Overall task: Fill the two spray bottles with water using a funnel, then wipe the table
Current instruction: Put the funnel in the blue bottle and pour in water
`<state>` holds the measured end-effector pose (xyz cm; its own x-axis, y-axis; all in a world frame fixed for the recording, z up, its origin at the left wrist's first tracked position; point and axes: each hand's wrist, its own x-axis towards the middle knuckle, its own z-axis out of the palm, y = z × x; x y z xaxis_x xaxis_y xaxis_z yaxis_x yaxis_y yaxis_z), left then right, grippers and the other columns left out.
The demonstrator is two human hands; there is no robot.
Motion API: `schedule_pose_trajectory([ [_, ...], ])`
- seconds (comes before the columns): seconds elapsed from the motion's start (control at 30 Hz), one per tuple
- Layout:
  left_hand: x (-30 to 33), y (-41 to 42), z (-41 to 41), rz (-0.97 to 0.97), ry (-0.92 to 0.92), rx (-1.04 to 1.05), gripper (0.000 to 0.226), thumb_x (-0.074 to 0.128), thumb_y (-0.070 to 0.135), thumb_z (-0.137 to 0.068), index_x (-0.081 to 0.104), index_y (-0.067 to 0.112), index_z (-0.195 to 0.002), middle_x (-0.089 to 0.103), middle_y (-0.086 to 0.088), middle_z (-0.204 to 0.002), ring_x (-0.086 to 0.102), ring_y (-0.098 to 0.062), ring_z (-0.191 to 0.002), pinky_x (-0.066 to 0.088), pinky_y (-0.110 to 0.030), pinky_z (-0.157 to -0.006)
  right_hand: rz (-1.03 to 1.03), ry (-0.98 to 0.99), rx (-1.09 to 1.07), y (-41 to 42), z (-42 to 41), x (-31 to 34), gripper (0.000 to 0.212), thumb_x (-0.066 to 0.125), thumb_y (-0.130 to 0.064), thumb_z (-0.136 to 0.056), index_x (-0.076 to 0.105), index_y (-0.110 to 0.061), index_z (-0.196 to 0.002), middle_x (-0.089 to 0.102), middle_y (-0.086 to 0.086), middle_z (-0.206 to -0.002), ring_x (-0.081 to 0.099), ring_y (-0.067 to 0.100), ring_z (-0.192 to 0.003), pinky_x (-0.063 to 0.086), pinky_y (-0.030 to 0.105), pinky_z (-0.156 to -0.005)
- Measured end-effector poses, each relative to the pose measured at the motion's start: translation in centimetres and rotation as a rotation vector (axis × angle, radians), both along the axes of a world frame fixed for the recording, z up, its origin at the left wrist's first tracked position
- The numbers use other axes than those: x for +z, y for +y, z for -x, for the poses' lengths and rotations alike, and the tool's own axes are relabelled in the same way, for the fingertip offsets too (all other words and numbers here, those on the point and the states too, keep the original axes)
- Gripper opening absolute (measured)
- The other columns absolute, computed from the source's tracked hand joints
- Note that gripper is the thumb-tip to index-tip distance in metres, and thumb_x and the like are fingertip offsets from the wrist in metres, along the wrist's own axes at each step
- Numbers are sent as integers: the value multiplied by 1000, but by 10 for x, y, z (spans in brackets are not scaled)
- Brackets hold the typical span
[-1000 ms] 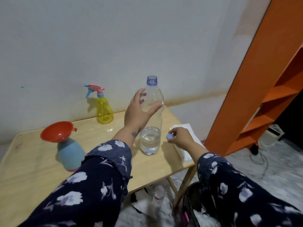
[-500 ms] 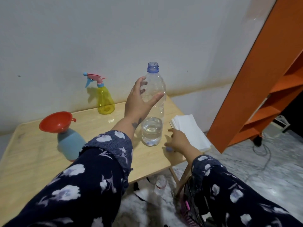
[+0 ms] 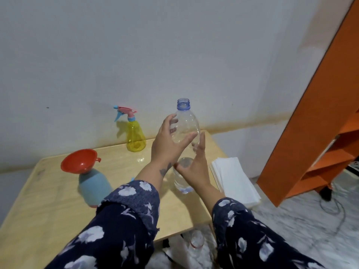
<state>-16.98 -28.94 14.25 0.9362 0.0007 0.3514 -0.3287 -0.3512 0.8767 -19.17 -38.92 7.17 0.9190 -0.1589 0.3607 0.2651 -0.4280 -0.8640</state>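
Observation:
A clear plastic water bottle (image 3: pixel 186 121) stands uncapped on the wooden table (image 3: pixel 48 200), with a little water at its bottom. My left hand (image 3: pixel 167 146) is wrapped around its upper body. My right hand (image 3: pixel 194 167) is flat against the bottle's lower half, fingers straight and pointing up, holding nothing. A red funnel (image 3: pixel 79 162) sits tilted in the neck of the pale blue bottle (image 3: pixel 95 187) at the left. The yellow spray bottle (image 3: pixel 135 138), with its pink and blue trigger head on, stands by the wall.
A stack of white paper napkins (image 3: pixel 233 179) lies at the table's right edge. An orange shelf unit (image 3: pixel 320 113) rises at the right, with a cable (image 3: pixel 334 206) on the marble floor. Another clear bottle (image 3: pixel 196 243) stands on the floor under the table's front edge.
My right hand set down the small blue cap it was pinching and rose, open, against the water bottle. My left hand has kept its hold on the bottle.

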Motion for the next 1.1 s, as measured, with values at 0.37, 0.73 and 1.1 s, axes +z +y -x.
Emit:
schedule_pose_trajectory([
  [0.37, 3, 35, 1, 57, 118, 109, 88, 64, 57, -81, 19, 30, -152, 42, 12, -146, 46, -7, -129, 39, -31, -106, 377, -165, 150, 0, -20, 24, 122, 74, -36, -72, -27, -59, -135, 57, 2, -120, 61, 20, -98, 52, 33, -74],
  [0.73, -69, 144, 74, -164, 467, 460, 20, 52, 31, -91, 62, 35, -108, 67, 0, -107, 64, -18, -93, 54, -37, -88, 756, 0, 549, 26, -17, 94, 121, 76, -42, -68, -22, -63, -135, 62, 4, -109, 53, 12, -71, 50, 33, -70],
  [1.1, -90, 226, 69, -241, 427, 554, 63, 69, 33, -85, 40, 14, -138, 40, -5, -141, 51, -29, -121, 48, -43, -94, 894, 201, 549, 70, 19, 107, 123, 79, -39, -68, -25, -72, -125, 61, 3, -103, 58, 14, -75, 48, 34, -79],
])
